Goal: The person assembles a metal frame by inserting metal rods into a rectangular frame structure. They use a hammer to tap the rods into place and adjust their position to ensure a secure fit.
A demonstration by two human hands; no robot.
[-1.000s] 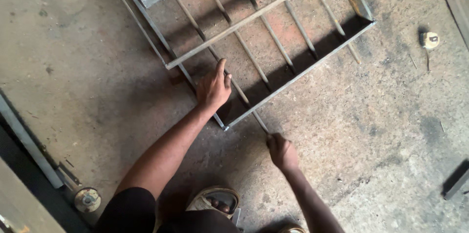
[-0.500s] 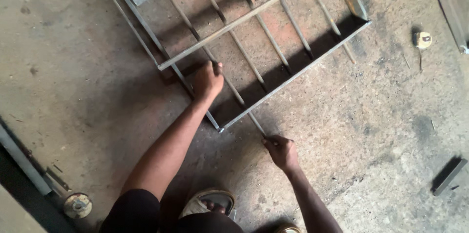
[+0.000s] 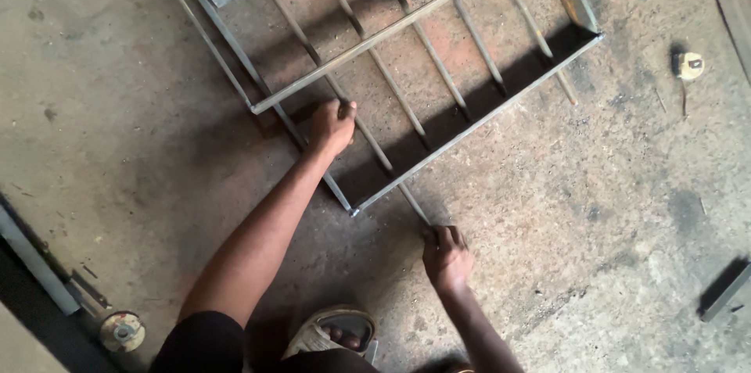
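Since the earlier frame, the left hand (image 3: pixel 335 124) has been slid up the bar (image 3: pixel 374 143) and closed, where before it lay flat with fingers spread; the right hand (image 3: pixel 446 257) has been kept at the bar's lower end; the view has been shifted slightly, so the grille (image 3: pixel 477 119) sits higher in frame. The bar is gripped in the left hand's closed fingers, inside the grille, near its lower left corner; its free end, jutting past the grille's bottom rail onto the concrete floor (image 3: pixel 610 209), is pinched in the right hand's curled fingers. The grille is seen lying flat on the floor, its thin bars crossed by one slanted rail. A tape measure (image 3: pixel 690 66) is seen well apart at the right; a sandalled foot (image 3: pixel 335 332) is seen below the hands; a small round disc (image 3: pixel 122 331) is seen at lower left.
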